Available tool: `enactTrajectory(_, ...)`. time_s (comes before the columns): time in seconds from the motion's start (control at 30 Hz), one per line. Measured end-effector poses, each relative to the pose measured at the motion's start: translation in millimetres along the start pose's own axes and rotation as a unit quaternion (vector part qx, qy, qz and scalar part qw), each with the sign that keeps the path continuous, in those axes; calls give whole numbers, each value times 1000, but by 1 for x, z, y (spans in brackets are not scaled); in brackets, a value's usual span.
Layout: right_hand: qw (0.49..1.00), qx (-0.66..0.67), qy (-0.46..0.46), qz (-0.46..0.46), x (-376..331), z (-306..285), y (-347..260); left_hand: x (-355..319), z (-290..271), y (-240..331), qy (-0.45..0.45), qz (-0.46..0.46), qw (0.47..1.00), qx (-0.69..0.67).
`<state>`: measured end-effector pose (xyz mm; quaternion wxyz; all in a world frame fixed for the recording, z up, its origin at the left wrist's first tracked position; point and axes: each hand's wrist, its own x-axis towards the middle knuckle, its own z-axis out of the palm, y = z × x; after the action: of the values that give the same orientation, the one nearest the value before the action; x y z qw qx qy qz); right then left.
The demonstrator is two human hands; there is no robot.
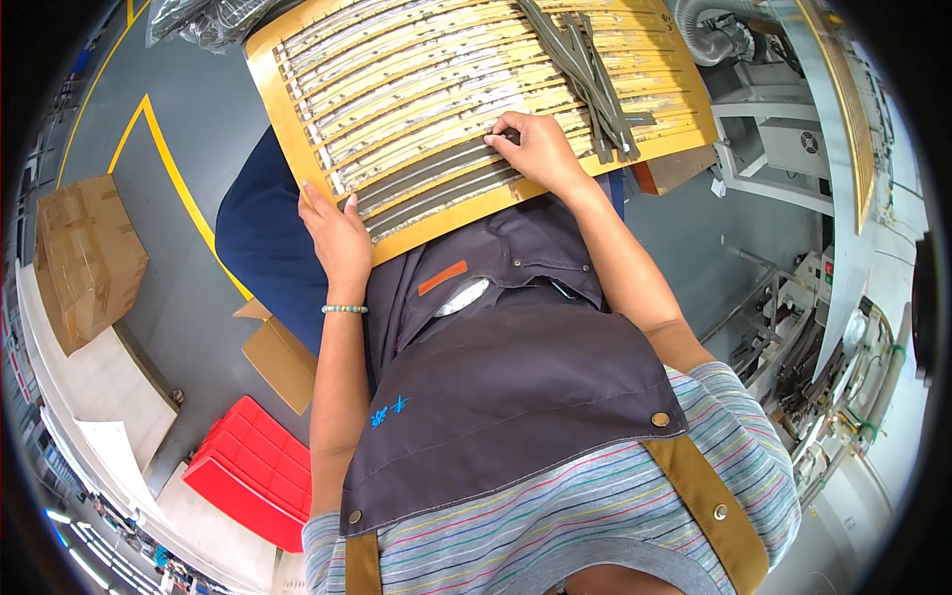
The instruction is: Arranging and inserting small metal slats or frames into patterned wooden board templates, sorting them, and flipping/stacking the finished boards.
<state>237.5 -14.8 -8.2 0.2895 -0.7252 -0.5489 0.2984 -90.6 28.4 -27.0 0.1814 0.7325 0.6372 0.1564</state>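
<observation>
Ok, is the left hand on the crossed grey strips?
No, the left hand is at the left edge of the board, away from the crossed strips.

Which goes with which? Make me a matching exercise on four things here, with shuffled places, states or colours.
1. Left hand
2. Right hand
3. Loose dark strips
4. Plastic crate

A. Bright red
B. At the left edge of the yellow board
C. Crossed in a heap
D. Thumb and forefinger close together

Pairs: 1-B, 2-D, 3-C, 4-A
</observation>
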Motion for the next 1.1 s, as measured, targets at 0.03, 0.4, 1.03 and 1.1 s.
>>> enactTrajectory(0.03, 1000, -1, -1, 0, 1, -1, -3, -1, 0, 0, 3, 0, 1000, 3)
enactTrajectory(0.4, 998, -62, -11, 11, 1, -1, -11, 2, -4, 1, -5, -14, 1000, -15)
enactTrajectory(1.03, 956, -69, 246, 146, -88, -102, 52, 32, 53, 123, -125, 485, 865, -5)
enactTrajectory(1.1, 955, -63, 253, 143, -92, -101, 60, 34, 59, 130, -145, 491, 859, -11)
